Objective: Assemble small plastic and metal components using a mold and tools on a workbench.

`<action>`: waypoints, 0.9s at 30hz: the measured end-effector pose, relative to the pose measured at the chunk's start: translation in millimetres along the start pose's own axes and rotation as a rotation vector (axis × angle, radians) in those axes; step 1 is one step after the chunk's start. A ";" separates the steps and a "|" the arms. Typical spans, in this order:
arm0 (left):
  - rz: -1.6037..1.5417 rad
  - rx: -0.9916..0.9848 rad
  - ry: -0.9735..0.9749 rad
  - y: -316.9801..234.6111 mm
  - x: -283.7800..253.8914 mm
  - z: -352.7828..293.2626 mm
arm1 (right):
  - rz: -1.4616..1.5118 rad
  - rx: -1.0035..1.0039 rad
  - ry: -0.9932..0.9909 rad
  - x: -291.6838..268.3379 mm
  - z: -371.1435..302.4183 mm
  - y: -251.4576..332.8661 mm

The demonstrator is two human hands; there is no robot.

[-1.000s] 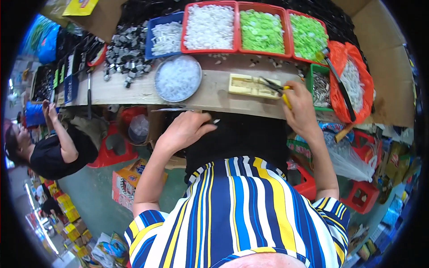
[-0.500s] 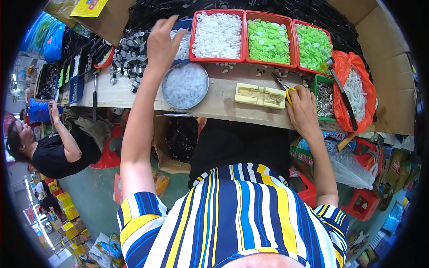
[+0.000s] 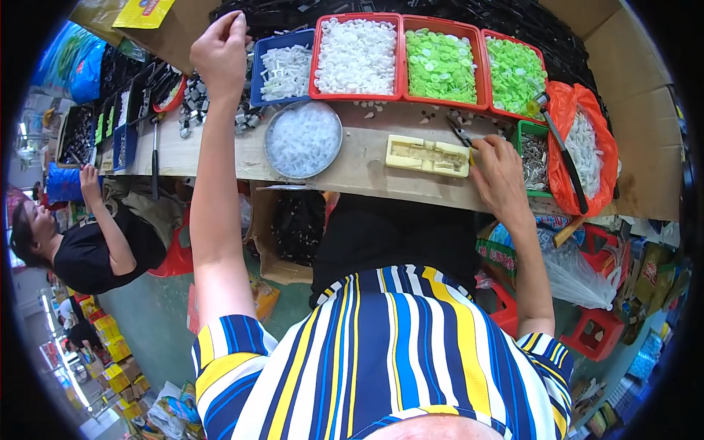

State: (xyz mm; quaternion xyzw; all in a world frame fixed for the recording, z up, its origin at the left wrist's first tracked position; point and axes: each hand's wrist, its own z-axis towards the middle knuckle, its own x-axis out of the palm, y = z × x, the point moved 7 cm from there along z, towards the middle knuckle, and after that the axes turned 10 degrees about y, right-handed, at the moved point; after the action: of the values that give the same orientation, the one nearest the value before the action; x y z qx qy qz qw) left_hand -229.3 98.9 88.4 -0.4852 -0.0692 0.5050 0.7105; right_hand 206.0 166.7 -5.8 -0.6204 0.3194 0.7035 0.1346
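Observation:
My left hand point(image 3: 220, 57) is raised at the back left, above grey and black metal-looking parts point(image 3: 194, 103). Its fingers are drawn together; whatever may be between them is too small to make out. On the right, my right hand point(image 3: 502, 174) rests at the table with its fingers around the pliers point(image 3: 460, 133), whose jaws point up and left. Beside those fingers lies a cream-coloured block fixture point(image 3: 427, 156) with shaped recesses. A round dish point(image 3: 304, 139) of translucent white pieces stands between my arms.
Along the back stand a blue tray point(image 3: 284, 75) of white pins, a red tray point(image 3: 357, 59) of white parts and two red trays point(image 3: 441, 64) of green discs. At right are a green bin point(image 3: 534, 158), an orange bag point(image 3: 595, 154) and a hammer point(image 3: 563, 154). A co-worker point(image 3: 95, 235) sits left.
My left hand has moved left and farther back, from over the blue tray, and its spread fingers have closed. My right hand stays at the pliers, its fingers slightly shifted.

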 end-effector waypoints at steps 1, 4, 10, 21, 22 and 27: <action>-0.226 -0.094 0.043 1.0 3.8 -10.2 | 0.029 -0.022 -0.054 -6.3 2.3 2.7; -0.824 -0.440 0.247 -4.9 37.1 -54.8 | 0.234 -0.106 -0.182 -25.6 11.8 18.6; -1.260 -1.010 0.569 -40.3 113.1 -176.4 | 0.706 -0.251 -0.191 -55.8 34.0 67.7; -0.988 -0.828 0.811 -78.4 119.2 -220.8 | 0.563 -0.474 -0.194 -59.3 19.1 78.4; -0.822 -0.692 0.699 -66.9 99.8 -208.2 | 0.506 -0.431 -0.201 -57.4 21.0 78.1; 0.094 -0.229 0.211 1.4 -25.8 -169.7 | 0.241 -0.402 -0.144 -16.0 29.3 62.0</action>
State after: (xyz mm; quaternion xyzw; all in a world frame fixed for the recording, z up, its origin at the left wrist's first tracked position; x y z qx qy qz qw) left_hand -142.7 -26.4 9.3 -0.6160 -0.0285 0.4729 0.6294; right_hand 149.7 141.0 27.8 -0.5405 0.2343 0.8063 -0.0543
